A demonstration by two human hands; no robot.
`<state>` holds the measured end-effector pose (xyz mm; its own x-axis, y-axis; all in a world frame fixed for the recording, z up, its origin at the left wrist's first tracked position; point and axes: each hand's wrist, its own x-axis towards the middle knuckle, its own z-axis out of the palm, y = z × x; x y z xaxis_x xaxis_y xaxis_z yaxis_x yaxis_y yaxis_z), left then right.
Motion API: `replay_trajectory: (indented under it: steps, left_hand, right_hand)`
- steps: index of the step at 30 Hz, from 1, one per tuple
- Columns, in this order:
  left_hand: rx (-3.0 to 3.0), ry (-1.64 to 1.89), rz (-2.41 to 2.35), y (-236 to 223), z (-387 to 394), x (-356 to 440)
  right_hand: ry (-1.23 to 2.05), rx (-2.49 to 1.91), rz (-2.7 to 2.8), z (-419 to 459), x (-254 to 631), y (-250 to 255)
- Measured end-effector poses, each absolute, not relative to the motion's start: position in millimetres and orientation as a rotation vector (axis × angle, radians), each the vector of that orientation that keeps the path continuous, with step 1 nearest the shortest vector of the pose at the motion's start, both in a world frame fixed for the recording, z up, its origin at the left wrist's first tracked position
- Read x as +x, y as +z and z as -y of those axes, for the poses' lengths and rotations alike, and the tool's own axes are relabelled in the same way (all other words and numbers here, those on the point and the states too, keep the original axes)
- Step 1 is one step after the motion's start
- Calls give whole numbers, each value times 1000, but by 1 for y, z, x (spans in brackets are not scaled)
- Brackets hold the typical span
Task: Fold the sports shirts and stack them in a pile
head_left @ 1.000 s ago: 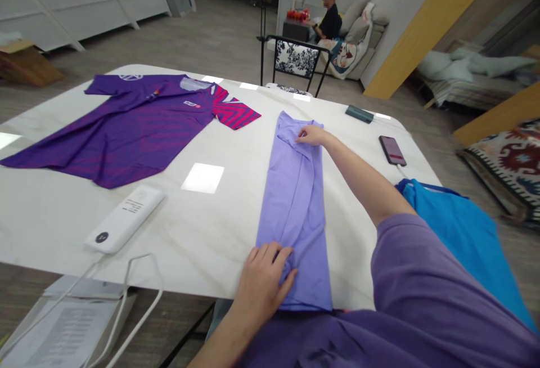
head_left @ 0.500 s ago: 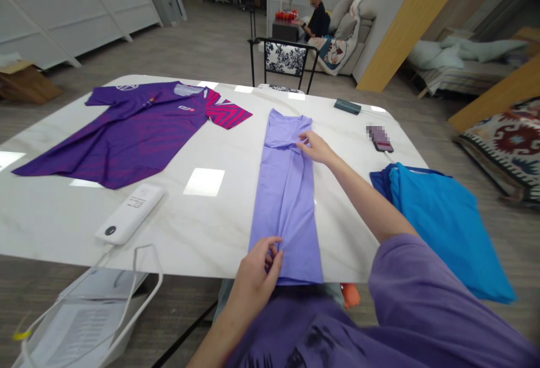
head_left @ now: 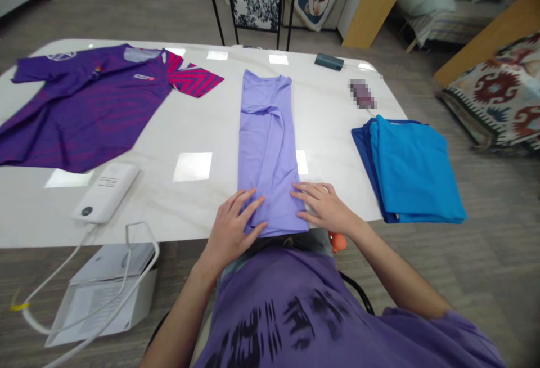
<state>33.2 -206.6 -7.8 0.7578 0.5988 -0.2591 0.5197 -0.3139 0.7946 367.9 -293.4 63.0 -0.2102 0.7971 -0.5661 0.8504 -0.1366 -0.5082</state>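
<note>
A lavender shirt, folded into a long strip, lies on the white table with its hem near the front edge. My left hand rests on the lower left of the strip, fingers spread on the cloth. On the opposite side, my right hand touches the lower right edge, its fingers stretched out and apart. Neither hand grips the fabric. To the left a purple and pink jersey is spread out. Folded blue clothes are stacked at the table's right side.
A white power bank with a cable lies at the front left. A dark case and a phone are at the far right. Beyond the table stands a chair; a white box of papers is below left.
My right hand has come down from the shirt's upper part to its lower right edge. My left hand has opened from a pinch and lies flatter. The view has tilted down.
</note>
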Motion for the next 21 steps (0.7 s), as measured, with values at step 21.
replay_trajectory:
  steps: [21]
  left_hand:
    - [1944,189,-865,-8,175,66]
  right_hand:
    - [-1037,2338,-1611,283,358,70]
